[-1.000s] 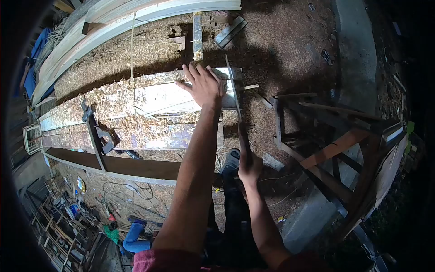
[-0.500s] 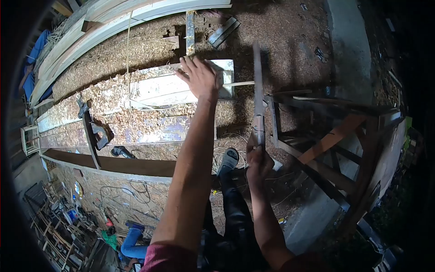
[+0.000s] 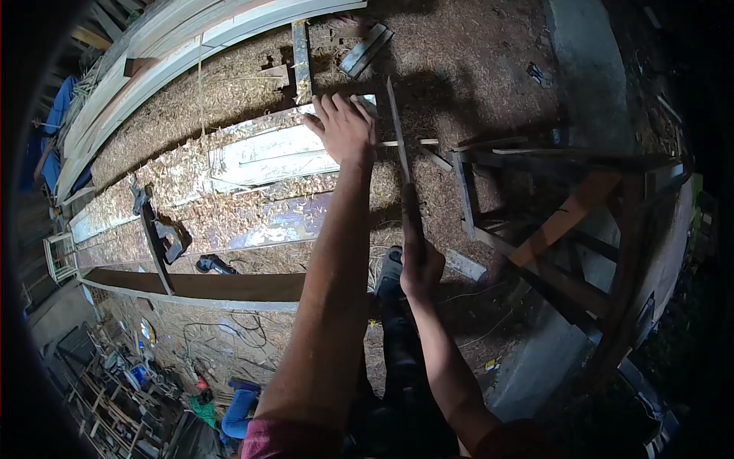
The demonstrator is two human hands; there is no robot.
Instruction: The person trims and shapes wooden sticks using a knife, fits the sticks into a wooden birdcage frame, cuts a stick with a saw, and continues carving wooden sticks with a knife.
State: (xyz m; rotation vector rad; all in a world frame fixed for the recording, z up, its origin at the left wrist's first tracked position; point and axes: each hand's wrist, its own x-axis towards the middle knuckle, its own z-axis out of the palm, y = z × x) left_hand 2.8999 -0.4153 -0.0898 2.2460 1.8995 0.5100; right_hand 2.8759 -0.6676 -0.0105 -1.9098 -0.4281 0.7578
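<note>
My left hand lies flat with fingers apart on a white-painted board, near its right end. From under that hand a thin wooden strip sticks out past the board's end. My right hand is wrapped round the dark handle of a handsaw. The saw's blade points away from me and crosses the strip just beyond the board; whether its teeth touch the wood I cannot tell. Whatever lies beneath my left palm is hidden.
Wood shavings cover the workbench and the ground. A dark power tool lies at the bench's near side. Long planks are stacked at the far left. A wooden frame stands at right. Another person's blue-clad leg shows at lower left.
The handsaw in my right hand has moved left, from the strip's tip to nearer the board's end. My left hand stays on the board. The whole view has shifted slightly.
</note>
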